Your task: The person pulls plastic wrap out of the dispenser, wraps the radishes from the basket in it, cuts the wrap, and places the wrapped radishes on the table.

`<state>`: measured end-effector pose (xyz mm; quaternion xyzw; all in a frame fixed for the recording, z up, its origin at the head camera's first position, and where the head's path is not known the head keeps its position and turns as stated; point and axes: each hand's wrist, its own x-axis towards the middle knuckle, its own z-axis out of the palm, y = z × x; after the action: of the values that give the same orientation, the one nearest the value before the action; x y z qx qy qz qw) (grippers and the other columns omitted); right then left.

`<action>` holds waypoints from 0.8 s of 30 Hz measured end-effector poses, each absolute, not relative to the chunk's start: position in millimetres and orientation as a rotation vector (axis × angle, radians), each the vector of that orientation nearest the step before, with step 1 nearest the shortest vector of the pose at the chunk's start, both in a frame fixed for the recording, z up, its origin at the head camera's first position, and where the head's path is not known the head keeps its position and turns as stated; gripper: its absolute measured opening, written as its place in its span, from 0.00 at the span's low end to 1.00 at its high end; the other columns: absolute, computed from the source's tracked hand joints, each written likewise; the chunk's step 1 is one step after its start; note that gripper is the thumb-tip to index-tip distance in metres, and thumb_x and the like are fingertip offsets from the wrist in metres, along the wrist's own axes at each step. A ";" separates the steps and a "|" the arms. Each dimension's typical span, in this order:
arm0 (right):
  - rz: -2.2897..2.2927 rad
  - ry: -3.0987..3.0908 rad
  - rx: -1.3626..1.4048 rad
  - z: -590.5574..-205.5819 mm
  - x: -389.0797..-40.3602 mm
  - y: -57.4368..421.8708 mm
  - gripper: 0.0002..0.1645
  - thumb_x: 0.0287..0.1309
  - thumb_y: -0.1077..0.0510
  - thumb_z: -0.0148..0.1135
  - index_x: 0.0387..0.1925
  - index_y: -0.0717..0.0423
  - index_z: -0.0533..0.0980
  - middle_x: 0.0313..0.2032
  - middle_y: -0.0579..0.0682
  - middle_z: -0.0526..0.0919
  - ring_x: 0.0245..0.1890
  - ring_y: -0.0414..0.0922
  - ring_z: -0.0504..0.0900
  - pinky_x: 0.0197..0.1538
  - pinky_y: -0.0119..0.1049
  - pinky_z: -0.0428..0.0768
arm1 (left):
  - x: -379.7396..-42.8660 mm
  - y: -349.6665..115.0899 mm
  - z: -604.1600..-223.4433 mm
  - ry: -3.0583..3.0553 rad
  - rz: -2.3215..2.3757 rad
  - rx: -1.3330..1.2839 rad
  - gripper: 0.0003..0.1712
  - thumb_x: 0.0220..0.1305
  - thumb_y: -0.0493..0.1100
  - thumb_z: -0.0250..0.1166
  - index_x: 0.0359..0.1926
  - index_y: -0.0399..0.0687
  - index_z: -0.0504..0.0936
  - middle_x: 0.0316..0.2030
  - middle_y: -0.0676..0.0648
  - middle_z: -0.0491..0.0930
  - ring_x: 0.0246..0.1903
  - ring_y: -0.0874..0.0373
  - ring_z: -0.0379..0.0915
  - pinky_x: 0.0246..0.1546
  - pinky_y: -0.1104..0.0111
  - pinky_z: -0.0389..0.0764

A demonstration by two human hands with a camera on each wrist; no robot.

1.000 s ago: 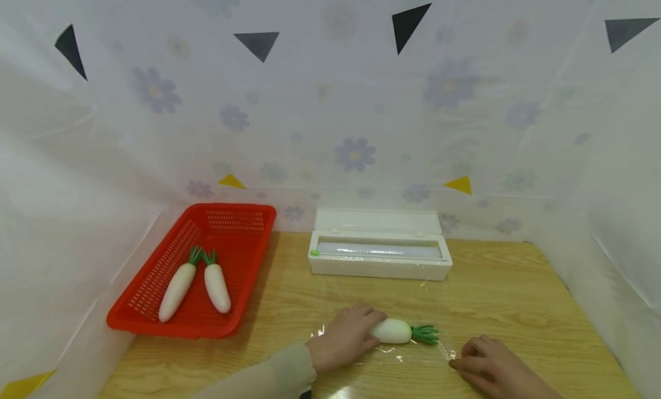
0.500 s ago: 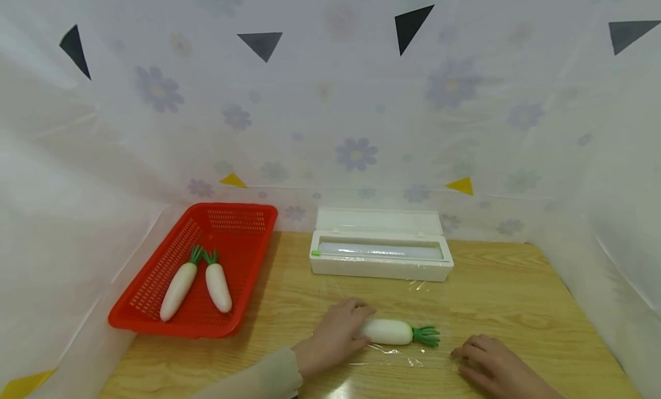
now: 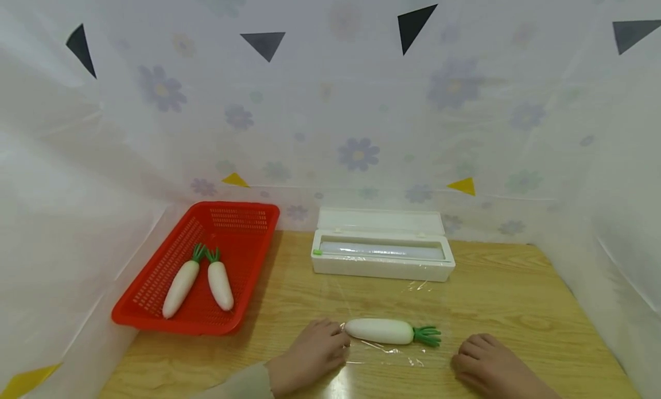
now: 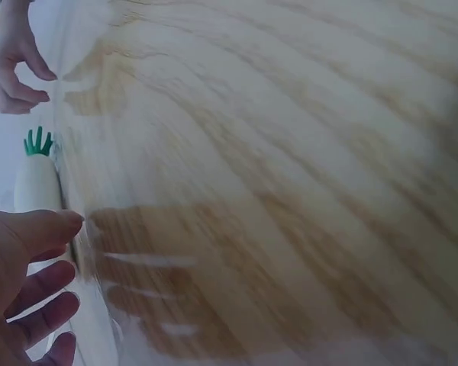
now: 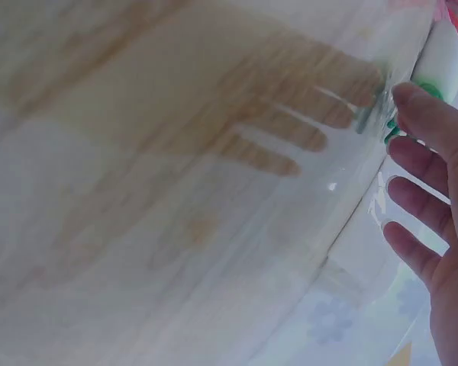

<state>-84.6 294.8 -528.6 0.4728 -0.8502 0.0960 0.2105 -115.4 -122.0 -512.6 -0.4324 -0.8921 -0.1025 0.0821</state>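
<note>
A white radish (image 3: 382, 331) with a green leafy top (image 3: 427, 336) lies sideways on clear plastic wrap (image 3: 382, 301), which stretches forward from a white dispenser box (image 3: 382, 267). Just left of the radish's pale tip is my left hand (image 3: 315, 353), low over the table, its fingers loosely bent. In the left wrist view the thumb stands apart from the fingers of the left hand (image 4: 23, 282), with nothing gripped. To the right of the leaves, my right hand (image 3: 493, 364) stays near the table. The right wrist view shows relaxed, spread fingers (image 5: 420, 194) holding nothing.
A red plastic basket (image 3: 258, 261) at the left contains two more white radishes (image 3: 181, 287). Behind the radish, the box's lid (image 3: 379, 220) stands raised, and a wrap roll (image 3: 382, 250) sits inside. Patterned white sheets (image 3: 356, 100) enclose the wooden table (image 3: 516, 295).
My left hand has let go of the radish and moved left, exposing its whole length. My right hand has let go of the wrap's corner and stays almost in place.
</note>
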 end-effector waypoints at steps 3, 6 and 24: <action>0.180 -2.334 1.326 -528.4 -84.9 291.4 0.16 0.80 0.42 0.50 0.35 0.33 0.80 0.37 0.28 0.78 0.40 0.33 0.75 0.48 0.36 0.71 | -113.6 -127.2 -513.4 -2.660 -0.312 -1.289 0.07 0.64 0.50 0.74 0.40 0.62 0.83 0.38 0.61 0.78 0.44 0.64 0.74 0.47 0.68 0.73; 0.099 -2.331 1.324 -528.7 -85.0 288.5 0.21 0.82 0.41 0.45 0.33 0.36 0.80 0.35 0.30 0.78 0.39 0.35 0.74 0.46 0.38 0.73 | -112.7 -129.6 -512.8 -2.650 -0.321 -1.289 0.08 0.63 0.51 0.75 0.38 0.61 0.83 0.36 0.61 0.78 0.43 0.64 0.73 0.45 0.70 0.72; 0.342 -2.460 1.082 -517.6 -84.7 286.9 0.22 0.47 0.62 0.79 0.39 0.36 0.79 0.39 0.25 0.74 0.38 0.30 0.73 0.47 0.28 0.69 | -111.9 -125.4 -516.9 -2.680 -0.268 -1.230 0.12 0.63 0.58 0.72 0.36 0.61 0.80 0.32 0.62 0.70 0.37 0.65 0.68 0.42 0.69 0.70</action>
<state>-84.7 286.9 -517.6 0.3902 -0.8869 0.1233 0.2144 -111.9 -125.4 -516.9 -0.4138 -0.9014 -0.0903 0.0901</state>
